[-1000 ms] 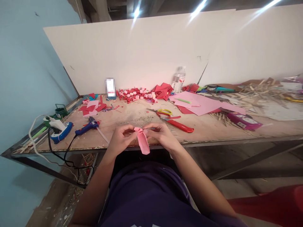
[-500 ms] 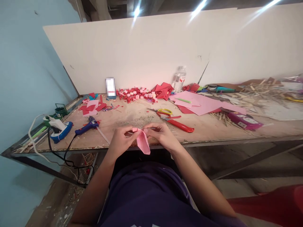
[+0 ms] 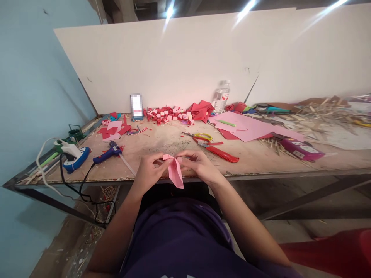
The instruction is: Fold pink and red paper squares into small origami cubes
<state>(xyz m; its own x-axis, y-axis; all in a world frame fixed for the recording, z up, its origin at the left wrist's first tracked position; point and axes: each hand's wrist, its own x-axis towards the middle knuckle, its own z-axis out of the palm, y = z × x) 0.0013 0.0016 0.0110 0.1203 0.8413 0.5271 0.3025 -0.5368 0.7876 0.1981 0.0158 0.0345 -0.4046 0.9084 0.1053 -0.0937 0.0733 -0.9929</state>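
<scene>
A folded pink paper strip hangs over the near edge of the wooden table. My left hand pinches its top from the left, fingers closed. My right hand pinches the same top end from the right, fingers curled. The strip's free end points down toward my lap.
A blue glue gun with a black cord lies left of my hands. Yellow-handled scissors and a red utility knife lie behind them. Small red and pink paper pieces, pink sheets, a water bottle and a purple box sit farther back.
The strip has turned slightly between my fingers and its top fold looks tighter. Both hands stay at the table edge, shifted a little upward in view.
</scene>
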